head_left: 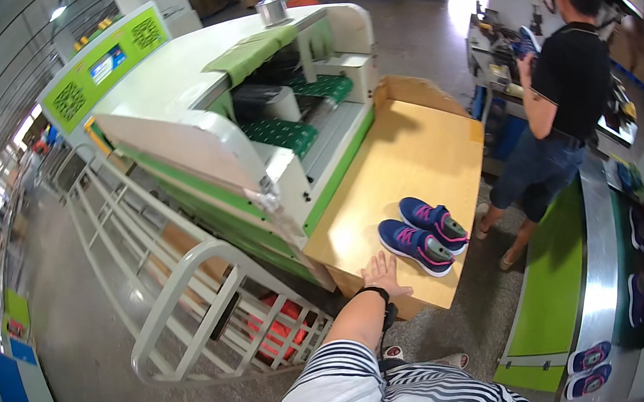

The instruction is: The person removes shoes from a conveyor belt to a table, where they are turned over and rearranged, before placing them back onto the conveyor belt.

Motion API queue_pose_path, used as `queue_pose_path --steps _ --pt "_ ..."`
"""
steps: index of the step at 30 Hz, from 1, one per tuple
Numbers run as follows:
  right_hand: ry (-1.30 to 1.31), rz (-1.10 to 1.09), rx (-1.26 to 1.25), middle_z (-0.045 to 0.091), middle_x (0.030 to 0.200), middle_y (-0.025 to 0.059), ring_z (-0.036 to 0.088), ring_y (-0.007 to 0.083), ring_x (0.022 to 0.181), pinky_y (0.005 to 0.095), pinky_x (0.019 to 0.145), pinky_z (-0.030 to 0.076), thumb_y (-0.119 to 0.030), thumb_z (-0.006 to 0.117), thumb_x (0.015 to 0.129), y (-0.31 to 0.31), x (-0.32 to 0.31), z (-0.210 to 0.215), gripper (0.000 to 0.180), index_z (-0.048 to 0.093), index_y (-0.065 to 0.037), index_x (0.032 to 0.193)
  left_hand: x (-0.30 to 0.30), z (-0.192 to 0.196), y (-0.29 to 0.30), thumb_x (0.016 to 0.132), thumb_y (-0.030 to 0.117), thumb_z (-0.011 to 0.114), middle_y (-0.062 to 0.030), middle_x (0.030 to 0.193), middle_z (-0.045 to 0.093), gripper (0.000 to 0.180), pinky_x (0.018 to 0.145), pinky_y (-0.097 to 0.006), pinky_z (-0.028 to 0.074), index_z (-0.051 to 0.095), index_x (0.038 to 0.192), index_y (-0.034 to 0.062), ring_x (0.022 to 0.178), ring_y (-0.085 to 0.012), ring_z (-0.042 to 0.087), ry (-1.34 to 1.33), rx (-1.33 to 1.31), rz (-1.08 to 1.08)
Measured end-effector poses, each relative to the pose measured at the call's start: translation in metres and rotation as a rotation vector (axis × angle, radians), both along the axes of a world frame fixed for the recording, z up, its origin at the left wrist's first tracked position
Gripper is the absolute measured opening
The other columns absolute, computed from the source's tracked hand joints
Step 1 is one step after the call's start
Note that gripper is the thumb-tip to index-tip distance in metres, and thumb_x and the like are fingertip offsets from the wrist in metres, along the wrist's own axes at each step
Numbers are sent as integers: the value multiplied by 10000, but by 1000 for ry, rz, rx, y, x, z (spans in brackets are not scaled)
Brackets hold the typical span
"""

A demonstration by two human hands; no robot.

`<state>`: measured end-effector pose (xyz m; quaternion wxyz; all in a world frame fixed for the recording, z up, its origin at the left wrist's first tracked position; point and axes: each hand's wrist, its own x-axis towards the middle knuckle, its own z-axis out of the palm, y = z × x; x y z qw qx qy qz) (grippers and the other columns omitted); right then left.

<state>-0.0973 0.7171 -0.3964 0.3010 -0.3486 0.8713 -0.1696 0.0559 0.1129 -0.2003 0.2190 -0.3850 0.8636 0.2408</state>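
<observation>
My left hand lies flat and open on the near corner of a light wooden table, fingers spread, with a black band on the wrist. Just right of the hand stands a pair of blue sneakers with pink laces and white soles: the nearer sneaker is a short gap from my fingers, and the other sneaker is beside it. The hand touches neither shoe. My right hand is out of sight.
A large white and green machine with a green belt adjoins the table's far left side. A white metal rack stands at the left. At right, a person in a black shirt holds a blue shoe by a bench. A conveyor carries more shoes.
</observation>
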Motion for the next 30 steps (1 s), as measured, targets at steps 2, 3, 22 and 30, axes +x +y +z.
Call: queue_pose_path --steps 2,3,22,30 --pt "-23 45 -11 670 753 172 662 280 696 417 606 505 -209 647 822 -18 -19 2 215 664 4 847 8 -3 2 722 676 672 -146 1631 -121 1216 1144 -650 41 -33 1576 172 1506 -340 -86 13 -10 54" --pt "-33 59 -18 670 754 171 662 280 696 416 606 505 -209 647 822 -27 -28 3 215 664 4 848 9 -1 2 726 667 677 -161 1627 -125 1213 1143 -654 38 -25 1576 160 1504 -350 -88 16 -1 50" --pt "-324 56 -93 672 757 160 662 269 695 408 604 506 -213 648 826 -108 -60 29 226 667 9 863 -3 -6 2 745 632 687 -154 1618 -180 1209 1123 -680 -1 -73 1571 184 1493 -357 -151 -4 48 64" --pt "-455 18 -120 672 758 155 662 264 695 405 603 507 -214 648 828 -140 -59 34 230 668 12 869 -3 -9 0 743 623 700 -150 1618 -186 1215 1126 -675 -9 -82 1570 196 1493 -351 -155 19 62 83"
